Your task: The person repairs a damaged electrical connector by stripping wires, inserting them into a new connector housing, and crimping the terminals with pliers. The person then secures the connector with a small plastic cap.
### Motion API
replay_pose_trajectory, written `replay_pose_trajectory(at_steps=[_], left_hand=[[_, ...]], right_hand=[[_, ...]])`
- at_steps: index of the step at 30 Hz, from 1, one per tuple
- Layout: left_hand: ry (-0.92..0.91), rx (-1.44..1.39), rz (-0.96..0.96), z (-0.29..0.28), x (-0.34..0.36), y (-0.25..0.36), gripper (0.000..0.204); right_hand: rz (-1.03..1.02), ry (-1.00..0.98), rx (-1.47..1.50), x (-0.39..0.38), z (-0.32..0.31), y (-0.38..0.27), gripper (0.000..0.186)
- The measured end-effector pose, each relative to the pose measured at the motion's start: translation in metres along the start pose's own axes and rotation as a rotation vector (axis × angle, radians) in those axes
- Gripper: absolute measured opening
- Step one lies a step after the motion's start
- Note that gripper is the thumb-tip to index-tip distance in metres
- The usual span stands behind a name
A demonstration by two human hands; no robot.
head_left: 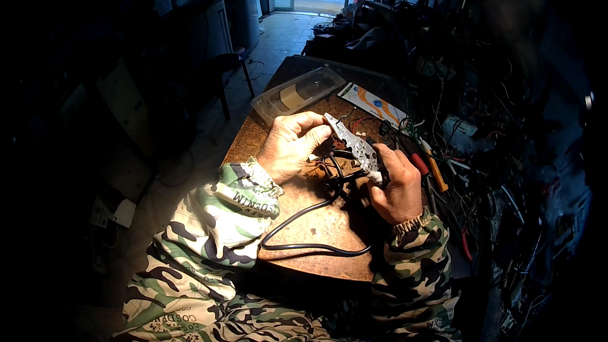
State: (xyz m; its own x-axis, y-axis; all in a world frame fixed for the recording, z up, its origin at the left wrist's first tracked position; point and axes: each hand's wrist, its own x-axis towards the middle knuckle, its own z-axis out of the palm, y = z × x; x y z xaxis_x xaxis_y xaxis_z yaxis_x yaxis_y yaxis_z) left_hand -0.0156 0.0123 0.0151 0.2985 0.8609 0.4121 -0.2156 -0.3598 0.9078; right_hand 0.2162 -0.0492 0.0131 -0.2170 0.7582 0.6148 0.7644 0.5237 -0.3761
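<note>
Pliers [353,144] with a silver head sit above the bench [316,228], the fingers of the right hand [399,183] wrapped around their handles. The left hand [290,147] has thumb and forefinger pinched together near the tip; what they hold I cannot tell. Below, a black cable [304,246] loops; beyond lies a clear plastic box [271,102].

Cluttered workshop: scuffed wooden bench [335,228], pliers [356,145], orange-handled tool [437,175], tangled wires [512,201].
</note>
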Motion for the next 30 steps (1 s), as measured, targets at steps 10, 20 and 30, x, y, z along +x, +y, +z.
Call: replay_pose_trajectory(at_steps=[10,20,30], left_hand=[[-0.171,-0.116,-0.221,-0.011,0.0,0.015,0.028],[-0.279,-0.021,-0.326,-0.016,-0.003,0.035,0.02],[-0.238,0.07,-0.307,-0.017,-0.005,0.025,0.02]], right_hand=[[0.044,-0.104,0.293,0.001,0.001,0.004,0.047],[0.05,-0.211,0.347,0.0,-0.006,0.007,0.05],[0.061,-0.21,0.312,-0.002,-0.002,0.01,0.054]])
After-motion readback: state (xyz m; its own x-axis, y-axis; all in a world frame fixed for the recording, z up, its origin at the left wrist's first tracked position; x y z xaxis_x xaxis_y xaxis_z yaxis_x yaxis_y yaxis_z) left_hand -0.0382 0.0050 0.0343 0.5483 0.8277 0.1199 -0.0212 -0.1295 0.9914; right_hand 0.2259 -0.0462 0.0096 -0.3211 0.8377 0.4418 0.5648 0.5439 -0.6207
